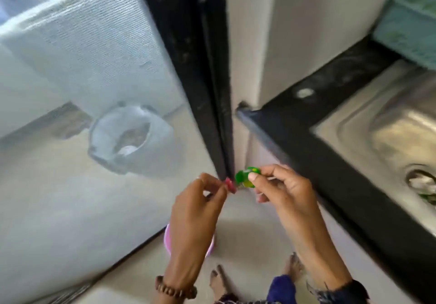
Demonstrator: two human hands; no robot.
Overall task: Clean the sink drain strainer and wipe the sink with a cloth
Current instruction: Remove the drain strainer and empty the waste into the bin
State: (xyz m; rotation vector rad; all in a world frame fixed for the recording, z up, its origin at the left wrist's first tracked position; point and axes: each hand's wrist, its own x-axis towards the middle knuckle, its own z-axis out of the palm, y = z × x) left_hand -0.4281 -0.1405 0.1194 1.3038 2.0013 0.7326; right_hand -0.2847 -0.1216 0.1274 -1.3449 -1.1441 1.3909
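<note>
My right hand (280,185) pinches a small green and yellow packet (246,177) at its right end. My left hand (207,193) pinches a small red piece (230,184) at the packet's left end. Both hands hover over the floor, left of the black counter (330,176). The steel sink (389,129) lies at the right. Its drain strainer (422,183) at the right edge holds white and green scraps. No cloth is in view.
A mesh screen door (94,115) with a black frame (207,79) fills the left; a bucket shows through it. A pink tub (167,237) sits on the floor under my left wrist. A teal basket (410,30) stands behind the sink. My bare feet are below.
</note>
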